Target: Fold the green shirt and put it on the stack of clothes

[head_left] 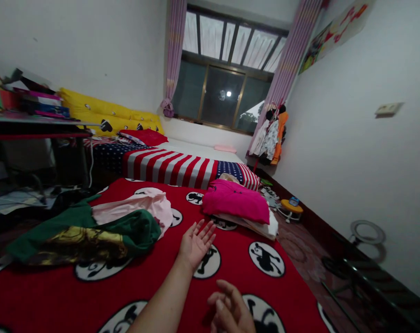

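Observation:
My left hand [197, 244] is stretched out palm up over the red blanket [230, 259], its fingers spread and nothing in it. Closer to me, my right hand [232, 311] hovers with loosely curved fingers, partly apart, and no object shows in it. Beyond my left hand lies a folded stack with a bright pink garment [235, 201] on top and a white garment [272, 227] beneath. To the left, a crumpled green garment [140, 231] with a gold print lies partly over a light pink garment [133, 206].
Behind the blanket stands a bed with a striped, starred cover [171, 167] and a yellow headboard cushion [116, 113]. A cluttered desk [39, 122] is at left. On the right floor are a yellow stool [292, 206] and a ring light [368, 231]. Clothes [272, 136] hang by the window.

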Available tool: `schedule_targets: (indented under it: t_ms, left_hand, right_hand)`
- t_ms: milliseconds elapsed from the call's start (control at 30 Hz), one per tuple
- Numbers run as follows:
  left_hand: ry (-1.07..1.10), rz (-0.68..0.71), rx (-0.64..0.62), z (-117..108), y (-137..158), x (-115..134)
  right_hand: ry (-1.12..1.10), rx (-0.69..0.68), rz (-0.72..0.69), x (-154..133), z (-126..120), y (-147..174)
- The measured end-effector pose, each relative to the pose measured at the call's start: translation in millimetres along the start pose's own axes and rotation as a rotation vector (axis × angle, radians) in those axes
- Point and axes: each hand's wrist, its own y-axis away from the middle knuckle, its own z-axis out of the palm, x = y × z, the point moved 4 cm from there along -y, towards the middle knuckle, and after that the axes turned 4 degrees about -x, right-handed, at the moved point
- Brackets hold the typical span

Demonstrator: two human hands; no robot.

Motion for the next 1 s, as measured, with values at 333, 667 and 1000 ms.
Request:
schedule_targets:
  t_ms: [333, 667, 1000]
  left_hand:
    - [-0.06, 0.04, 0.066, 0.5, -3.0, -8.2]
    - [-0.079, 0.045, 0.078, 2.1, -2.4, -11.3]
    - [-0.093, 0.051, 0.092, 1.6, -3.2, -12.0]
  right_hand:
    - [1.131, 0.542, -0.297, -189.0, -142.0, -237.2]
    - [1.401, 0.606, -0.049, -188.8, -143.4, -289.0]
    - [1.403, 0.633, -0.25, -201.0, -109.3, -272.5]
